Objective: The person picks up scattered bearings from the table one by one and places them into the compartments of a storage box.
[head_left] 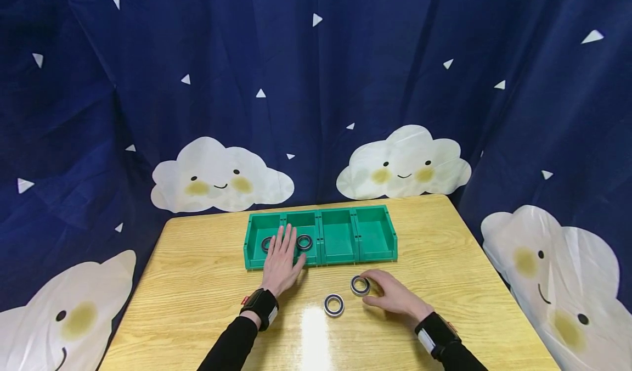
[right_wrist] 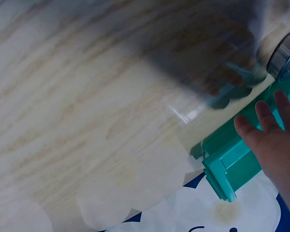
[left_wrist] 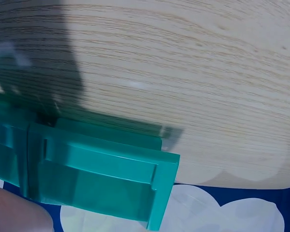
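My left hand [head_left: 280, 261] lies over the two left compartments of the green bin row [head_left: 338, 241], fingers straight and reaching across the divider. Beside it, one black-faced bearing [head_left: 304, 242] sits in the second compartment. Another bearing [head_left: 265, 244] in the leftmost compartment is partly hidden by that hand. My right hand [head_left: 392, 294] is low over the table, its index finger and thumb apart at the right edge of a steel-rimmed bearing [head_left: 360, 285]. In the right wrist view, this bearing [right_wrist: 284, 57] appears near the spread fingers [right_wrist: 266, 116]. A further bearing [head_left: 334, 305] rests flat between the hands.
The wooden table [head_left: 197, 283] carries everything, with the bin row toward its back edge. A dark blue curtain [head_left: 316, 113] with white clouds hangs behind and at the sides. Both wrists wear black bands [head_left: 261, 308].
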Action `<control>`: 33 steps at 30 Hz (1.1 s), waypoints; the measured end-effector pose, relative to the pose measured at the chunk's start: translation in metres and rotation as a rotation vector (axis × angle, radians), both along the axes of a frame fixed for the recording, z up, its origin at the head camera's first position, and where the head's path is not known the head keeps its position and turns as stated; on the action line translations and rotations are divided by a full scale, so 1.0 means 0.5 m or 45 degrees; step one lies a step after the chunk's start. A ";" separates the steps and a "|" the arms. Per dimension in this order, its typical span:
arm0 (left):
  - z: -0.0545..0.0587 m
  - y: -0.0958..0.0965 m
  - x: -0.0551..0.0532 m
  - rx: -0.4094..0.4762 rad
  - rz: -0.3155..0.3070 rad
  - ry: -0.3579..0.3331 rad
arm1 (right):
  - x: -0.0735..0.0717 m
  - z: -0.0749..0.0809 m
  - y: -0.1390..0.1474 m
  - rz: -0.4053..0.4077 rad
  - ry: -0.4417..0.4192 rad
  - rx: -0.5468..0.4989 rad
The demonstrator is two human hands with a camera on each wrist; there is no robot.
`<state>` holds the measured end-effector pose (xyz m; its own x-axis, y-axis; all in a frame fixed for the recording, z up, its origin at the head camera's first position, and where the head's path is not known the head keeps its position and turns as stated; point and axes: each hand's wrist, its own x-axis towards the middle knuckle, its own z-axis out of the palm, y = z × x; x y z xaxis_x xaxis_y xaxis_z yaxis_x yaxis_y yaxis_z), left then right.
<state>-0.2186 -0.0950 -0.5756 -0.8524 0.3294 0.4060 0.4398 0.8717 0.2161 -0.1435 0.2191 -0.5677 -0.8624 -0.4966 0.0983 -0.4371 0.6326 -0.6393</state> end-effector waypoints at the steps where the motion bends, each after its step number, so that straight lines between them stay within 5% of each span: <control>1: 0.000 0.000 0.000 0.002 -0.001 -0.006 | -0.001 0.002 0.000 0.004 -0.001 0.010; 10: -0.006 0.004 0.002 0.008 -0.020 -0.022 | -0.005 0.019 -0.010 -0.008 0.000 0.118; 33: -0.013 -0.003 0.001 -0.015 -0.012 -0.054 | -0.019 -0.018 -0.039 -0.145 0.318 0.326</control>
